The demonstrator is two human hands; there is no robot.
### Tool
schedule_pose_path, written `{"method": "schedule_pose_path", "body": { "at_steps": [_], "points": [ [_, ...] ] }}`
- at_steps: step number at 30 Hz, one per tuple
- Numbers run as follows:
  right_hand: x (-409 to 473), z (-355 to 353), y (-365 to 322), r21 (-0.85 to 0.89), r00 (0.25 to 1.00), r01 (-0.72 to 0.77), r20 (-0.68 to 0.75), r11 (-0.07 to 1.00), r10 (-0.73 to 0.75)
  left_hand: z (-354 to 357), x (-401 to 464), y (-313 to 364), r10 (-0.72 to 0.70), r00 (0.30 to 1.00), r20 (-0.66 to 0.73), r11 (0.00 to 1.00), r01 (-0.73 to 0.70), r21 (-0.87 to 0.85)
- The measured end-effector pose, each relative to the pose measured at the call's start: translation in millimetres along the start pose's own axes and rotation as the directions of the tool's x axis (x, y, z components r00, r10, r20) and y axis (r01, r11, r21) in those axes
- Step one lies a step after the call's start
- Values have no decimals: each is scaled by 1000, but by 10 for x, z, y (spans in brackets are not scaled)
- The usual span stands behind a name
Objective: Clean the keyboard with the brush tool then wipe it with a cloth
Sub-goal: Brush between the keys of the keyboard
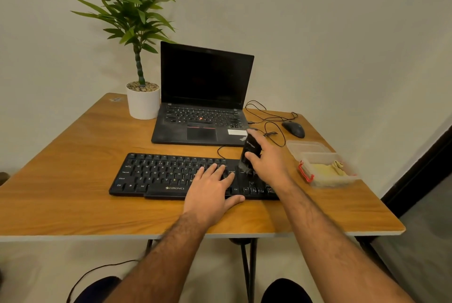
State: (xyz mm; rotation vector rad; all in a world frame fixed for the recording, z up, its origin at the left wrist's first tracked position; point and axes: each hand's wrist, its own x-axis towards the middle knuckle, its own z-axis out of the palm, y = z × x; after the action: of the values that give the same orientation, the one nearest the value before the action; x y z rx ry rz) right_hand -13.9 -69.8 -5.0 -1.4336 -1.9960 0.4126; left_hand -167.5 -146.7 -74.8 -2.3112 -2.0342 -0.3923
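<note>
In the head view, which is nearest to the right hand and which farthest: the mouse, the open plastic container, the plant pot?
From the right hand:
1. Plastic container, just to its right.
2. Mouse, behind it.
3. Plant pot, far left at the back.

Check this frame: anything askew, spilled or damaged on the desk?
Nothing spilled or damaged. The keyboard sits slightly askew to the table edge, the mouse cable lies in loose loops, and the container with the cloth is open, lid behind it. Laptop palmrest looks dusty.
</note>
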Motion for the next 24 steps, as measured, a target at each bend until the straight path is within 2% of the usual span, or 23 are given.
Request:
{"method": "schedule_pose_path", "body": {
  "at_steps": [3, 5, 7, 11, 15, 20, 24],
  "points": [
    [35, -84, 53, -32, 996, -52, -67, 998, 50, -7, 6, -3, -2, 1000, 6, 1000, 2, -7],
    [9, -46, 39, 51, 1000, -27, -14, 998, 28, -6, 3, -6, -1, 1000, 9, 1000, 2, -12],
    [-30, -36, 39, 49, 1000, 7, 17, 999, -8, -6, 2, -6, -2, 1000, 6, 1000, 2, -11],
    [-21, -124, 124, 14, 996, -67, -60, 998, 68, -8, 4, -3, -1, 1000, 11, 1000, 1, -11],
    [-61, -26, 91, 29, 999, 8, 34, 1000, -9, -14, 0, -4, -7, 1000, 11, 1000, 7, -11],
    [27, -157, 202, -4, 994, -104, -45, 995, 104, -23, 1, -2, -7, 1000, 21, 1000, 8, -12],
    [-1, -139, 176, 52, 998, -47, 48, 998, 45, -23, 5, 3, -10, 1000, 20, 1000, 10, -13]
  ]
}}
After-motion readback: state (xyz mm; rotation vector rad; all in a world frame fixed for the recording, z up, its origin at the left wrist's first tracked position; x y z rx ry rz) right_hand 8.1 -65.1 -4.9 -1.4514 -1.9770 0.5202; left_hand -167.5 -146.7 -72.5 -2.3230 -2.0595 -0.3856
